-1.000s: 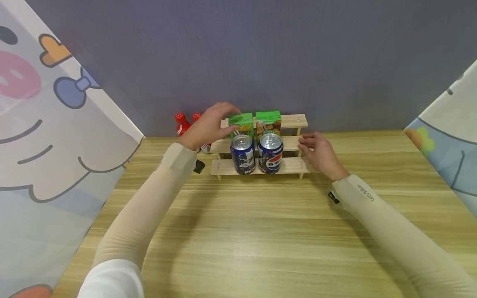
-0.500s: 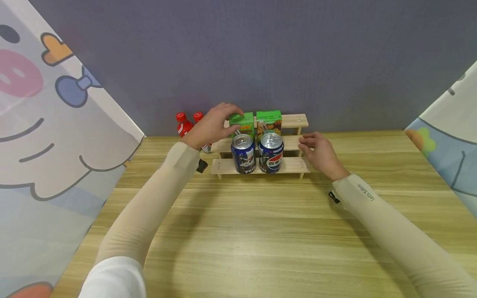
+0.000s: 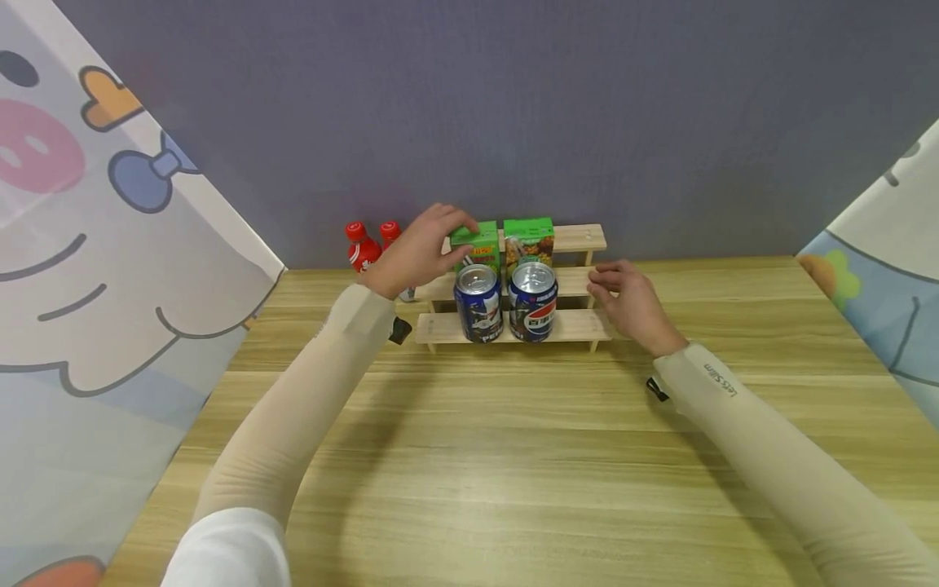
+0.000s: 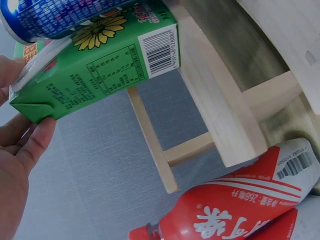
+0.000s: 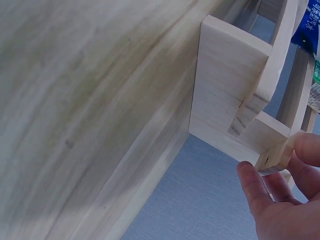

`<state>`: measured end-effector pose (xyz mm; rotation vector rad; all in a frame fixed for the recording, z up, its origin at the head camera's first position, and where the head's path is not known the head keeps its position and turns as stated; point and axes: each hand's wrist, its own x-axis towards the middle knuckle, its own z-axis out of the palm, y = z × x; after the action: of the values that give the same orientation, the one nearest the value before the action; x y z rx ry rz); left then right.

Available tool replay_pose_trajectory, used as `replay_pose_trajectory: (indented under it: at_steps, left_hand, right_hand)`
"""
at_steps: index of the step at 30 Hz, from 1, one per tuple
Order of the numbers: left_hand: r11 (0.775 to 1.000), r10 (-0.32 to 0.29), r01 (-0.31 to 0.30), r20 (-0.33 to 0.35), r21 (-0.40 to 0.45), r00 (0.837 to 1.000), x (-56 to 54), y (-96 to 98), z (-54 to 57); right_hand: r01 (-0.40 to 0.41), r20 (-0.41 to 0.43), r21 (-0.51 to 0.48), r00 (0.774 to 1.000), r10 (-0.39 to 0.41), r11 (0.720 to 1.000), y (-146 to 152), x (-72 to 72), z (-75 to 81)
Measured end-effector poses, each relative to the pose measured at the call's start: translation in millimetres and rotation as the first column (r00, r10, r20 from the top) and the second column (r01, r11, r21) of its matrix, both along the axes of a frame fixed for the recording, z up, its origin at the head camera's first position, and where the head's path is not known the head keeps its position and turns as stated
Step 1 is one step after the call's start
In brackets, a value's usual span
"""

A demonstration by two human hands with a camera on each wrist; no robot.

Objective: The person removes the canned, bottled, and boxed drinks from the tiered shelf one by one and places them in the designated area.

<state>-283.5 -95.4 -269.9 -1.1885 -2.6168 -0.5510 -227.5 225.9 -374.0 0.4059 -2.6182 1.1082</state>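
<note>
My left hand (image 3: 421,251) reaches over the left green drink carton (image 3: 480,236) and holds its top end. The left wrist view shows thumb and fingers on opposite sides of that carton (image 4: 110,70), whose barcode end stands on a shelf board. My right hand (image 3: 631,302) pinches the right end of the middle board of a three-step wooden rack (image 3: 572,281); in the right wrist view the fingers wrap the board end (image 5: 277,156). A second green carton (image 3: 530,232) stands to the right. Two blue Pepsi cans (image 3: 480,316) stand upright in front, on the lowest step.
Two red-capped bottles (image 3: 362,249) stand left of the rack, partly hidden by my left hand and forearm. Behind everything rises a grey wall (image 3: 660,130). Cartoon-printed panels (image 3: 88,269) flank the wood-grain table (image 3: 499,456).
My left hand has moved slightly right, its fingers now over the carton's top. The right hand keeps its place at the board end. Cans and cartons stand as before.
</note>
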Motion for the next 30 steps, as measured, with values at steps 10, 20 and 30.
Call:
replay_pose_trajectory:
  at_steps: [10,20,30]
  left_hand:
    - [0.999,0.035,-0.035,-0.006,0.034,0.999,2.3,-13.1,0.4]
    - [0.997,0.022,-0.020,-0.030,0.071,0.999,4.8,-28.5,8.4]
    - [0.996,0.054,-0.052,-0.029,0.073,0.998,12.1,-45.0,13.1]
  right_hand:
    - [0.007,0.026,-0.007,1.000,-0.007,1.000,-1.5,0.4,0.5]
    - [0.009,0.028,-0.013,1.000,-0.009,1.000,-0.1,-0.3,-0.9]
    - [0.013,0.006,-0.018,1.000,-0.013,1.000,-1.0,0.2,-0.1]
